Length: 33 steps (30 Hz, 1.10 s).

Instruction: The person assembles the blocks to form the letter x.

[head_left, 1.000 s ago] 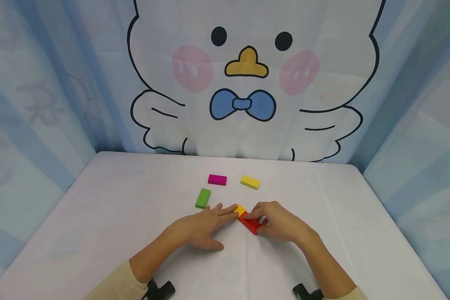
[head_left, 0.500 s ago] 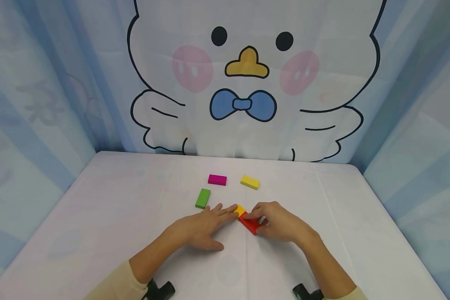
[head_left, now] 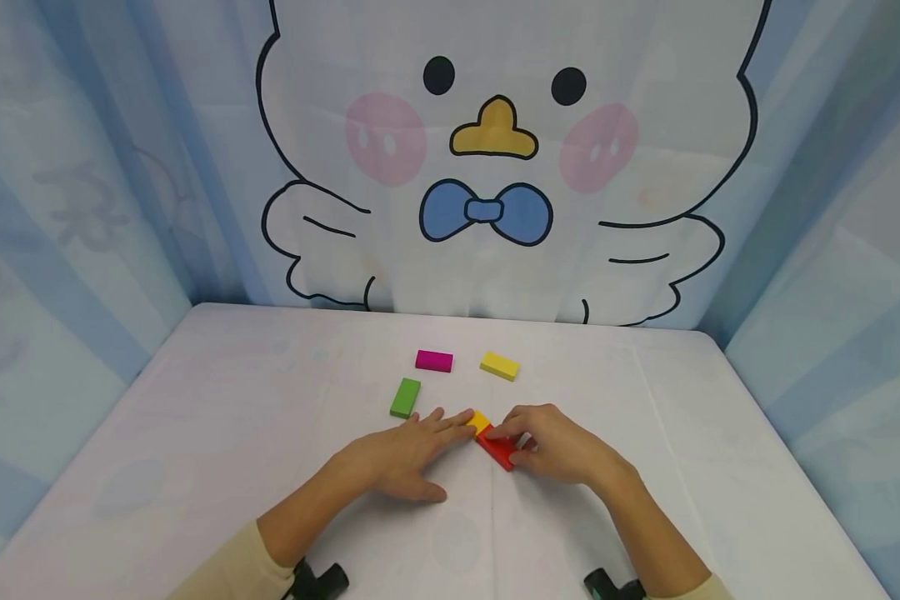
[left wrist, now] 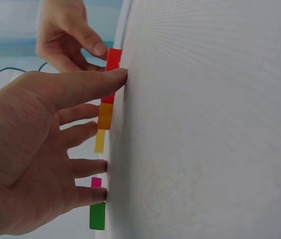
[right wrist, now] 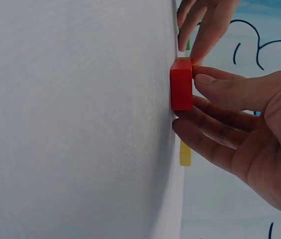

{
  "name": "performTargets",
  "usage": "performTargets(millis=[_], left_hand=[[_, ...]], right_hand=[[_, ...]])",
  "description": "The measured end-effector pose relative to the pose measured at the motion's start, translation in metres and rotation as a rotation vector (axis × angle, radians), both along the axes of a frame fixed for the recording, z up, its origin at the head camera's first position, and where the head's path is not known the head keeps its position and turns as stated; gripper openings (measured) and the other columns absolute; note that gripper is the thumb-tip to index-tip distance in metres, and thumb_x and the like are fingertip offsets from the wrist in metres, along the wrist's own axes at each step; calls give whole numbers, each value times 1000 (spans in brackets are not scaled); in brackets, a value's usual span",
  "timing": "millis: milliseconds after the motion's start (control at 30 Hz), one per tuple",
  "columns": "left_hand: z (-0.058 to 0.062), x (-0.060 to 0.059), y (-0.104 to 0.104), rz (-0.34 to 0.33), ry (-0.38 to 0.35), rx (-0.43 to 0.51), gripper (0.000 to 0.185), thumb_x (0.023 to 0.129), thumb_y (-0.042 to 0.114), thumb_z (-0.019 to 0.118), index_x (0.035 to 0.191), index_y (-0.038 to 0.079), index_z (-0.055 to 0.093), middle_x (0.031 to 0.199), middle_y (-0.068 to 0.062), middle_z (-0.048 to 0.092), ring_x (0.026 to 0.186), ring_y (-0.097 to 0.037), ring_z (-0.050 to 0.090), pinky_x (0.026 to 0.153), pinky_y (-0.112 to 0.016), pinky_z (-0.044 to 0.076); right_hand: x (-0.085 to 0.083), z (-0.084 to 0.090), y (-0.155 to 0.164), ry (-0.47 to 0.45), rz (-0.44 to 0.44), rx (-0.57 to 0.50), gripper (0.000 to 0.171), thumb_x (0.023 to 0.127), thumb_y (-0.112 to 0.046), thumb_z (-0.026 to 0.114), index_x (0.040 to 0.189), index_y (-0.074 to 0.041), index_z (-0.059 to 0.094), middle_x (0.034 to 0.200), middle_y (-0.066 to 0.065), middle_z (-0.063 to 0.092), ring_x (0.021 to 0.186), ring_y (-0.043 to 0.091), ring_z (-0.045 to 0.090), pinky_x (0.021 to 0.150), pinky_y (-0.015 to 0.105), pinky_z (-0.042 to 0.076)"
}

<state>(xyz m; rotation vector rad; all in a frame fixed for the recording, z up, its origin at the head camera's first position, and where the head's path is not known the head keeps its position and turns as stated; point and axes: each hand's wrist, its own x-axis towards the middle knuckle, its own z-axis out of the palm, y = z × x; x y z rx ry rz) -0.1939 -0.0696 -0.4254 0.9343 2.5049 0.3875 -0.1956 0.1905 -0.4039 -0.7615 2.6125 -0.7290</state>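
The right hand (head_left: 558, 446) pinched the red block (head_left: 497, 451) between thumb and fingers. Just left of that block, the left hand (head_left: 401, 454) lay flat and open, fingertips touching the orange block (head_left: 479, 419).

Two hands work at the near centre of a white table (head_left: 217, 433). The right hand (head_left: 558, 446) pinches a red block (head_left: 497, 450) that lies flat, its far end apparently touching an orange-yellow block (head_left: 479, 419). The left hand (head_left: 408, 454) rests flat on the table, fingers straight, fingertips (head_left: 461, 427) at the orange-yellow block. Farther back lie a green block (head_left: 405, 397), a magenta block (head_left: 434, 360) and a yellow block (head_left: 499, 366), each apart. A cartoon bird backdrop (head_left: 495, 167) stands behind.
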Motion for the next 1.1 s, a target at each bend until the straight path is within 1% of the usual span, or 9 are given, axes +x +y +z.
performTargets(millis=[267,433,500,567,667,767,867,967,1100], left_hand=[[0,-1,-3,-10,-3,17,89,90,37,80,165,31,31,176,12,13,162,-29,20,127,-58,25],[0,-2,-4,-18,-11,27,84,93,34,78,164,28,33,176,11,11,161,-27,22,127,-57,25],[2,-1,-5,-14,-27,40,80,94,32,77,163,27,36,176,10,11,161,-24,23,127,-56,27],[5,-2,-6,-7,-44,53,77,95,31,76,162,27,39,176,9,13,161,-22,24,125,-54,31],[9,-3,-7,10,-53,70,73,95,31,76,160,29,43,175,7,18,160,-21,26,122,-52,39],[12,-4,-9,17,-26,88,70,95,32,76,158,29,46,174,3,25,158,-22,30,118,-50,44],[13,-5,-10,19,17,116,67,95,30,76,156,28,49,171,0,32,155,-23,36,117,-49,46],[13,-7,-12,34,50,141,65,95,29,76,155,27,50,167,-1,38,152,-24,40,116,-49,47],[13,-9,-13,81,86,162,63,96,29,76,154,27,52,164,-3,43,149,-26,44,114,-50,48]], right_hand=[[0,-1,-1,18,-9,14,41,92,-1,73,128,-22,77,115,-6,71,101,13,66,86,32,62],[0,-1,0,31,8,2,40,93,0,72,127,-20,76,116,-4,71,102,15,67,86,32,62],[-1,-2,0,38,15,-5,39,93,1,71,127,-18,76,117,-1,71,104,18,67,86,33,63],[-1,-2,-1,47,16,-5,38,94,0,70,127,-18,76,122,1,70,109,21,67,88,35,63],[0,-2,-2,65,14,9,37,95,-2,69,128,-19,75,135,4,67,123,26,64,96,41,61],[0,-2,-2,75,21,24,38,97,-4,69,132,-20,73,149,5,60,137,31,57,106,50,54],[0,-3,-3,70,27,30,42,97,-4,69,136,-20,71,157,3,53,145,32,50,112,55,49],[0,-4,-2,55,32,33,45,98,-4,68,140,-21,67,162,1,48,148,32,47,112,54,49],[1,-4,-1,37,63,27,53,99,-1,65,147,-21,61,166,1,42,148,30,47,114,53,48]])
